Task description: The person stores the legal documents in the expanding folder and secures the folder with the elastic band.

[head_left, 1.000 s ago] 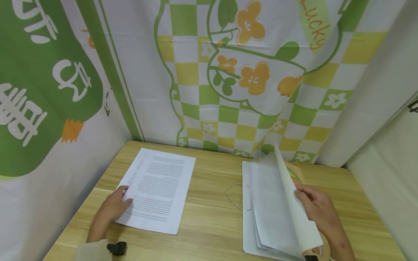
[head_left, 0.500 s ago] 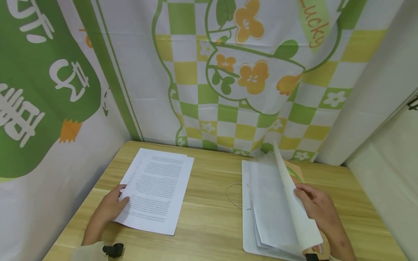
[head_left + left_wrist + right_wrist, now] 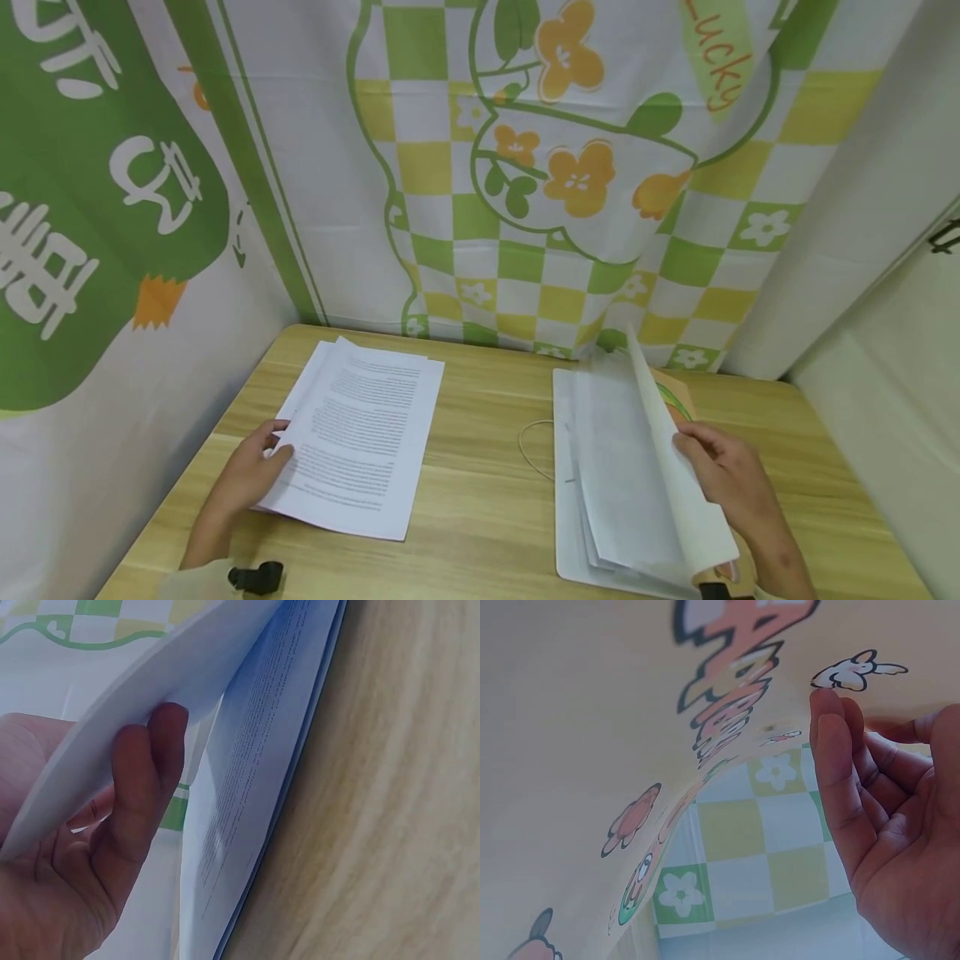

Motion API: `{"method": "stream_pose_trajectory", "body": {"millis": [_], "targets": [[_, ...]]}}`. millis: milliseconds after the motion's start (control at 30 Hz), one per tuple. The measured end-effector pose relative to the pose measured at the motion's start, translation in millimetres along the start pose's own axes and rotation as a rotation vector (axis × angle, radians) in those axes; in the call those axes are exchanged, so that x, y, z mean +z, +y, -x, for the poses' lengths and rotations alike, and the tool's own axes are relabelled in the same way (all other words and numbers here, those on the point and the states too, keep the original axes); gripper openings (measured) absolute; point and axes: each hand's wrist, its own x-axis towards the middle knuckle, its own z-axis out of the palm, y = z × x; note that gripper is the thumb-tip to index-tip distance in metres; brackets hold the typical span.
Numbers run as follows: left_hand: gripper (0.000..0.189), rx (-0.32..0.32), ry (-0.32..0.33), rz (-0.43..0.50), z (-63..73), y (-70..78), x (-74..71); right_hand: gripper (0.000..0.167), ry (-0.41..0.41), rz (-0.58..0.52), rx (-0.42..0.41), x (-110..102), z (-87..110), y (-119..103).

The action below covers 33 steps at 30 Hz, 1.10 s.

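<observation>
On the left of the table in the head view lies a small stack of printed paper sheets [image 3: 352, 442], slightly fanned. My left hand [image 3: 251, 473] pinches the stack's left edge, thumb on top. The left wrist view shows its fingers curled under a lifted sheet [image 3: 127, 697], while a printed sheet [image 3: 247, 772] lies beyond. At the right, a folder with clear sleeves [image 3: 626, 467] lies open. My right hand [image 3: 731, 479] grips the edge of its raised cover [image 3: 660, 433]. Cartoon prints show on that cover's beige outer face [image 3: 570, 742] in the right wrist view.
A thin elastic cord [image 3: 522, 446] loops out from the folder's left side. Bare wooden tabletop [image 3: 480, 483] separates the stack from the folder. Behind the table hangs a green-and-yellow checked curtain [image 3: 525, 258], with the folder's far end near it.
The left hand has shifted slightly left, and the upper sheets have slid out of line with those beneath, their far corner now standing out. The right hand and the raised cover stay almost unchanged.
</observation>
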Motion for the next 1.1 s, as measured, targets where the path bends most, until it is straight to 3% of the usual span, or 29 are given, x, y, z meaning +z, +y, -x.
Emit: {"method": "stream_pose_trajectory", "body": {"millis": [300,800,1100], "targets": [[0.04,-0.024,-0.05,0.248,7.1,4.0,2.4,0.043,-0.006,-0.029,-0.015,0,0.3,-1],[0.04,-0.014,-0.064,0.399,7.3,5.9,13.6,0.045,-0.011,-0.045,0.008,0,-1.2,0],[0.04,0.025,-0.064,0.464,9.3,10.3,19.5,0.045,0.003,-0.051,0.015,2,1.1,2]]}}
